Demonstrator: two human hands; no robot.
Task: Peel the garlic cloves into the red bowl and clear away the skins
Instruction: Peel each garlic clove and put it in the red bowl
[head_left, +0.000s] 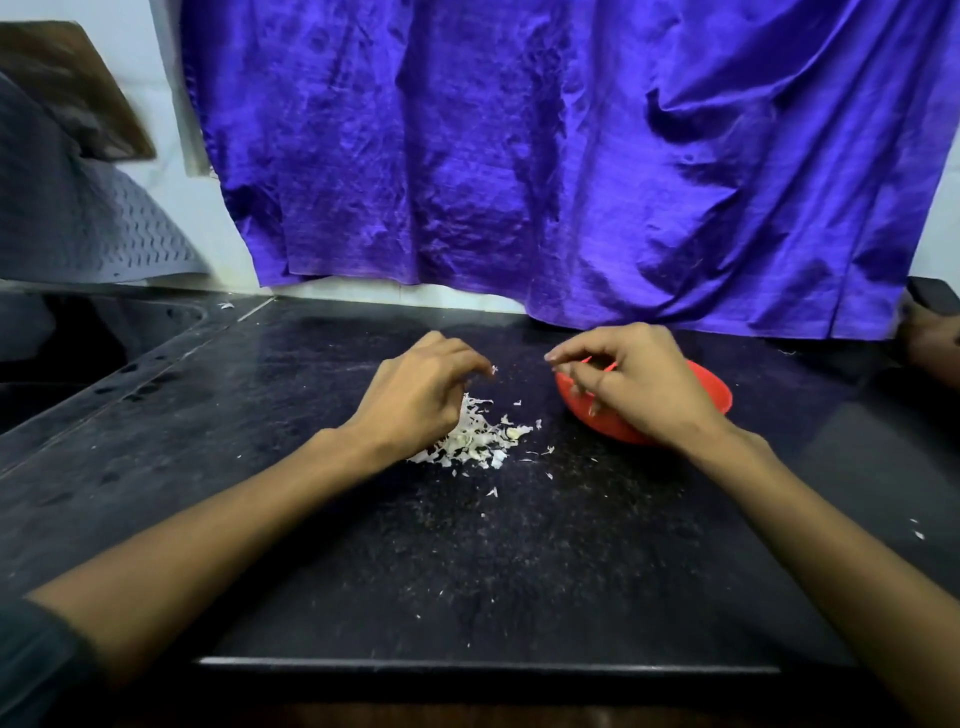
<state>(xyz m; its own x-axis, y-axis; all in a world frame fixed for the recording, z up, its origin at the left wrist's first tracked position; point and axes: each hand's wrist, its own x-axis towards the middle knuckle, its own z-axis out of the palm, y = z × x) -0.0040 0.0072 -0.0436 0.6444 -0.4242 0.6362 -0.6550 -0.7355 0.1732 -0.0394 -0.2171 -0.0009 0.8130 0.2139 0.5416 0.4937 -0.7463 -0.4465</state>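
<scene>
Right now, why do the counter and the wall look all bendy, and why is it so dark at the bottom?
In the head view, the wide lens curves the black counter and the wall edges; light falls mostly on the purple cloth, so the near edge and forearms go dim; the counter shows faint glare near the left hand; the garlic skins look sharp, while the corners blur.

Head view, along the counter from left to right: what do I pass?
Sink → left hand → pile of garlic skins → right hand over the red bowl.
</scene>
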